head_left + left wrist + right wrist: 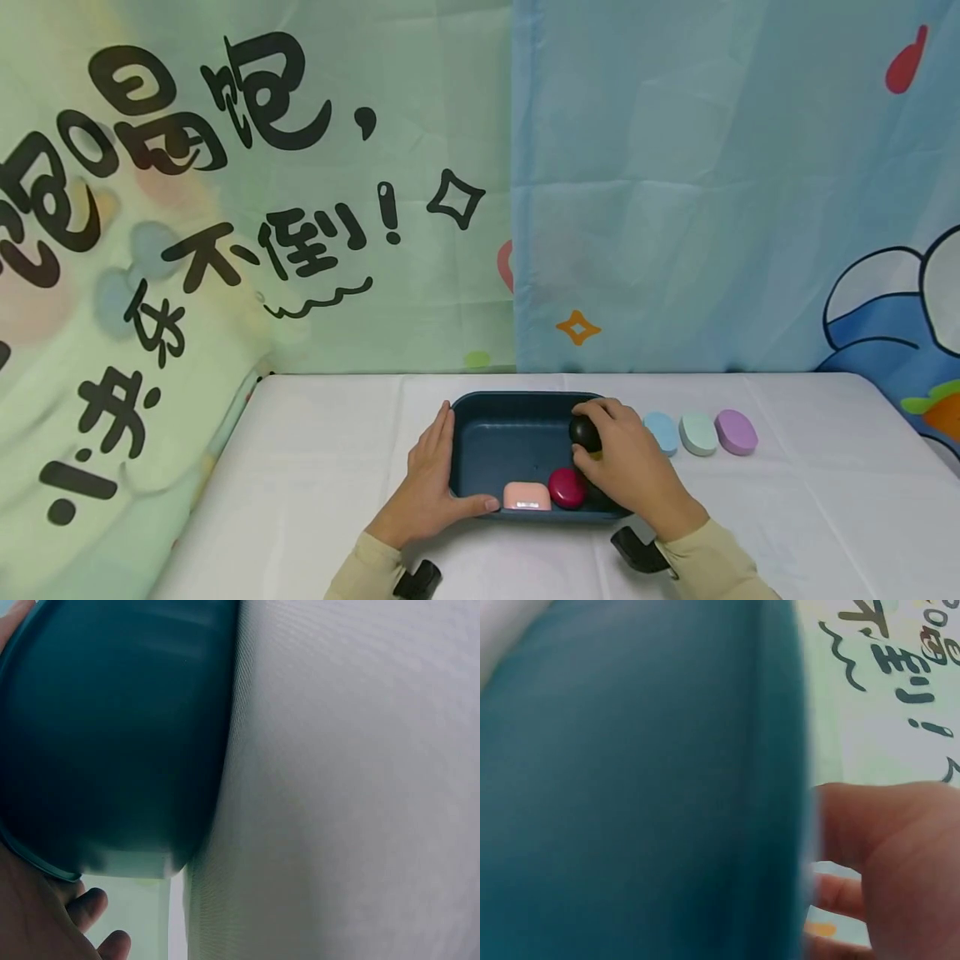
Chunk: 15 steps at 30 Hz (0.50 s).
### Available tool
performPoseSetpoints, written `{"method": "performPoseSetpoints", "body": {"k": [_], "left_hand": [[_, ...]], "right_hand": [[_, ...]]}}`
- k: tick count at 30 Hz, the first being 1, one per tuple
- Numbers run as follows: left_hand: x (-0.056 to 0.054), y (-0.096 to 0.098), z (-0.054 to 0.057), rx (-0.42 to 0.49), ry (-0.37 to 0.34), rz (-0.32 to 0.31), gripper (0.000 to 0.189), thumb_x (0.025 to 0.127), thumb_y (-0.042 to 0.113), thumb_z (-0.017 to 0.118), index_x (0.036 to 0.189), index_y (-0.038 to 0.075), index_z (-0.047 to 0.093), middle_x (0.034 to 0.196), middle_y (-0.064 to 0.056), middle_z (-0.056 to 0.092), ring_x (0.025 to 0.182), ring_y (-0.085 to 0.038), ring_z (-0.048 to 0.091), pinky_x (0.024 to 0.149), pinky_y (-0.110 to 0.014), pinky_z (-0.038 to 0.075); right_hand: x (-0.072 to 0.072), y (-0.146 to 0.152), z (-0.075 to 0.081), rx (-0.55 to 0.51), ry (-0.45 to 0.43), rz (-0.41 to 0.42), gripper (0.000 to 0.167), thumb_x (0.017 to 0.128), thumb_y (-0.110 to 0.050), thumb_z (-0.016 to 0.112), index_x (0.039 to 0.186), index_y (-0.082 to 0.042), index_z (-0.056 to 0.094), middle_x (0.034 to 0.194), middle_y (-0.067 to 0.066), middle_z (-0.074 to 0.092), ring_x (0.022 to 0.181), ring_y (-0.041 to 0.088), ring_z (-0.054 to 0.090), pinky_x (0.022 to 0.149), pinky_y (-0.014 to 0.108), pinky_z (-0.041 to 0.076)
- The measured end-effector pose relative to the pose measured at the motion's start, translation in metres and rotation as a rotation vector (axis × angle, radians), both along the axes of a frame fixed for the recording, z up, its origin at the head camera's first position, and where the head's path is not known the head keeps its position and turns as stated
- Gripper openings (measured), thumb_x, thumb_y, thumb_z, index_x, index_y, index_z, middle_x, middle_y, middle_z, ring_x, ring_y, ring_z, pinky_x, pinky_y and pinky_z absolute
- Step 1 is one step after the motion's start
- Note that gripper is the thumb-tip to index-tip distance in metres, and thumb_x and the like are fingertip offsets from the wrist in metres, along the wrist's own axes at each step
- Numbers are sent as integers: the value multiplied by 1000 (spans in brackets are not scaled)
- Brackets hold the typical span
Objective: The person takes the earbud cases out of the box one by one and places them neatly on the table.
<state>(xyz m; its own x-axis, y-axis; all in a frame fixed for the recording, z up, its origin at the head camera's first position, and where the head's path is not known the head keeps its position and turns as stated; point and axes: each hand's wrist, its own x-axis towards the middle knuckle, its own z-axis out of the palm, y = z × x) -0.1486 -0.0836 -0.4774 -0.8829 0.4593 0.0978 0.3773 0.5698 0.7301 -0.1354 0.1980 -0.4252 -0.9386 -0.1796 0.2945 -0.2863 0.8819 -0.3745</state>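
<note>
A dark blue rectangular tray [510, 442] sits on the white table in the head view. My left hand [429, 487] rests along its left end, fingers straight on the side and thumb at the near rim. Inside the tray's right part, my right hand [637, 462] pinches a smooth black rounded object [583, 433] between thumb and fingers. A bit of yellow-green shows beneath that object; the rest there is hidden by the hand. Near the front wall lie a glossy red round object [567, 488] and a pink rounded case [527, 496], side by side.
Right of the tray stand a light blue rounded case [662, 433], a mint one [698, 434] and a purple one [737, 432] in a row. Printed cloth [420, 100] hangs behind the table. The tray's outer wall [120, 735] fills much of the left wrist view.
</note>
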Motion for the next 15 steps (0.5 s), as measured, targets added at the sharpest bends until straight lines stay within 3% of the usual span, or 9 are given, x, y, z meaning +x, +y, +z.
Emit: {"method": "performPoseSetpoints", "body": {"k": [15], "left_hand": [[0, -1, 0, -2, 5, -6, 127, 79, 61, 77, 161, 2, 0, 169, -10, -5, 153, -32, 5, 115, -64, 9]], "right_hand": [[10, 25, 17, -8, -51, -23, 45, 84, -12, 78, 124, 2, 62, 128, 25, 56, 111, 44, 55, 87, 58, 53]]}}
